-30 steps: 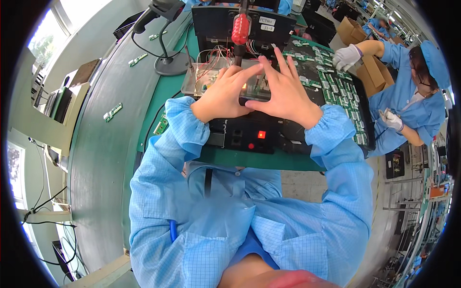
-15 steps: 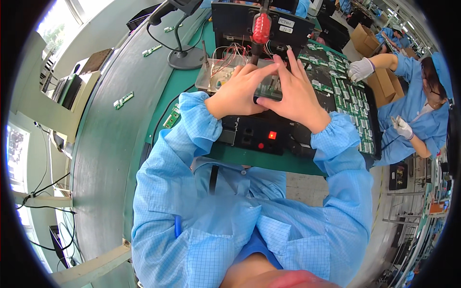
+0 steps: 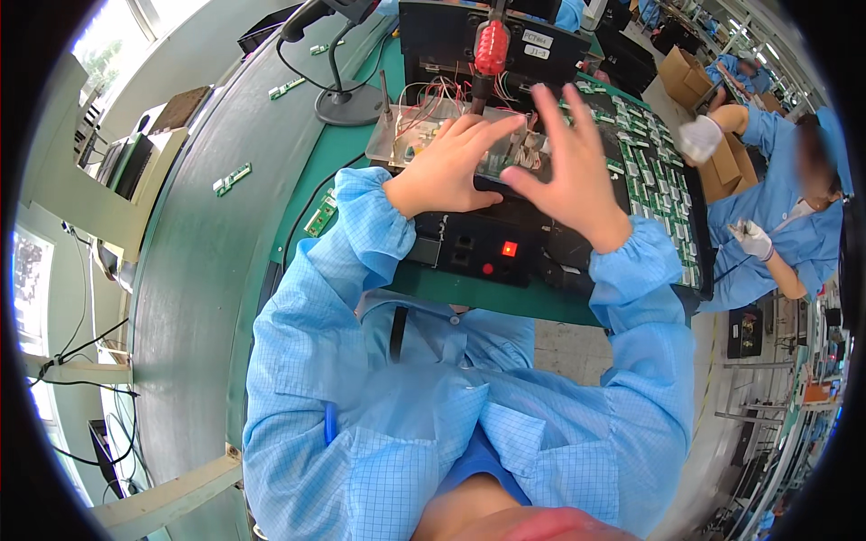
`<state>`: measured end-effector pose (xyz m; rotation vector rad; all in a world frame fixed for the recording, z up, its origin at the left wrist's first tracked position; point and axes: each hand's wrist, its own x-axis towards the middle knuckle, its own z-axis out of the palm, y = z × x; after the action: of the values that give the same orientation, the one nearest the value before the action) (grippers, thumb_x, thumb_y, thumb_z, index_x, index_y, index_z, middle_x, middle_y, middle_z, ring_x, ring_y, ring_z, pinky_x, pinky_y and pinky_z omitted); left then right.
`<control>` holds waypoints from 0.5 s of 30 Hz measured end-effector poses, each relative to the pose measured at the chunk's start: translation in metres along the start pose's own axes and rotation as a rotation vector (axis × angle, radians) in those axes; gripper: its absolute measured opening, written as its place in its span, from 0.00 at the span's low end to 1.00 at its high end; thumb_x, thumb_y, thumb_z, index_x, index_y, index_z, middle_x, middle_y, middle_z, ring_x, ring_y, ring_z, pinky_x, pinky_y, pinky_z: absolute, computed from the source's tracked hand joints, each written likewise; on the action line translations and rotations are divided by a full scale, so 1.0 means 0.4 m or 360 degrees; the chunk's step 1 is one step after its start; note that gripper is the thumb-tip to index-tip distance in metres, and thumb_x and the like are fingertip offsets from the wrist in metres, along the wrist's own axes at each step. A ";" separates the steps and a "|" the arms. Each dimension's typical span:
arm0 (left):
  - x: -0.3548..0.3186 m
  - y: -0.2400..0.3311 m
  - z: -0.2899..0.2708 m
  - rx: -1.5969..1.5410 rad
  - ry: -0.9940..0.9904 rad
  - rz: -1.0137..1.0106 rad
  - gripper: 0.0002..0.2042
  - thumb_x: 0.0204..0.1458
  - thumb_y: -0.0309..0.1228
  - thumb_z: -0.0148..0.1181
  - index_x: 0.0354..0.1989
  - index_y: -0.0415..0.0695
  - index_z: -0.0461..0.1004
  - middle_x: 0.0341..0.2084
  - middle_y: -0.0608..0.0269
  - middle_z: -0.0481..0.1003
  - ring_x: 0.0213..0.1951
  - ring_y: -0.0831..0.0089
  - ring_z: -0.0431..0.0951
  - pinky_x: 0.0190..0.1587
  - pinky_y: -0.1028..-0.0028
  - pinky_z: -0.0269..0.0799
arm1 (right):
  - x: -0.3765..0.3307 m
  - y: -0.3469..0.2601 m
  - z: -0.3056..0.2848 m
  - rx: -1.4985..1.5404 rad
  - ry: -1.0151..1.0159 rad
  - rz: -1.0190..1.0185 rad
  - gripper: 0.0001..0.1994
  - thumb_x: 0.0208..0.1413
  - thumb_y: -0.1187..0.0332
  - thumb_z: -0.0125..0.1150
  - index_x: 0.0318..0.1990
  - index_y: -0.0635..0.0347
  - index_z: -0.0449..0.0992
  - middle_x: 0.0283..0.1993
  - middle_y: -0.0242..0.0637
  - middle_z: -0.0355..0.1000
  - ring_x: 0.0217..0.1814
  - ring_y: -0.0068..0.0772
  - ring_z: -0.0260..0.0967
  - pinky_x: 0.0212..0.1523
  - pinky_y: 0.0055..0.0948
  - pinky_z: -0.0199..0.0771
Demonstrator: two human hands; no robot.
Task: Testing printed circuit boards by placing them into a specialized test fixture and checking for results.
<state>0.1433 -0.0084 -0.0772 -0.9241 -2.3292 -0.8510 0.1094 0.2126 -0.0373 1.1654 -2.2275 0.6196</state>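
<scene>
Head cam: closest is a black box (image 3: 478,248) with a lit red switch (image 3: 511,250). Past it, left hand (image 3: 444,171) and right hand (image 3: 577,176) have fingers spread, nothing visibly gripped. Clear wired fixture (image 3: 382,146) sits beyond, long axis left-right; the red handle's (image 3: 492,49) shaft points down toward it. I'd keep fingertips off those loose wires (image 3: 440,90).

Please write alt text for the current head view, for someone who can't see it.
A person's bare left hand and blurred right hand, open and apart, at a wired, clear-plastic fixture below a red handle. To the right, small green circuit boards lie in rows, with a gloved co-worker beyond.
</scene>
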 end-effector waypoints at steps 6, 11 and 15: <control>0.006 0.008 -0.003 -0.0045 0.0042 0.0032 0.51 0.32 0.30 0.77 0.71 0.47 0.56 0.66 0.54 0.63 0.64 0.50 0.63 0.64 0.55 0.63 | -0.065 -0.013 -0.010 -0.0213 -0.0173 0.0215 0.49 0.45 0.49 0.73 0.70 0.65 0.58 0.72 0.48 0.59 0.77 0.63 0.44 0.72 0.57 0.49; 0.003 0.008 -0.002 -0.0009 0.0014 0.0038 0.51 0.34 0.28 0.76 0.72 0.45 0.54 0.62 0.57 0.69 0.60 0.50 0.65 0.62 0.58 0.66 | -0.032 -0.019 -0.025 -0.0203 -0.0049 -0.0036 0.52 0.46 0.47 0.73 0.71 0.69 0.54 0.72 0.50 0.58 0.79 0.64 0.39 0.74 0.60 0.44; 0.005 0.012 -0.003 0.0001 -0.0007 0.0002 0.52 0.35 0.28 0.75 0.73 0.45 0.52 0.59 0.58 0.72 0.57 0.52 0.66 0.60 0.58 0.66 | -0.034 -0.044 -0.002 -0.0107 -0.0022 0.0006 0.51 0.47 0.49 0.72 0.72 0.69 0.52 0.72 0.52 0.58 0.79 0.63 0.40 0.74 0.61 0.43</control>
<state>0.1459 -0.0057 -0.0733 -0.9278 -2.3325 -0.8483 0.1310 0.2120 -0.0429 1.1354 -2.2450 0.5353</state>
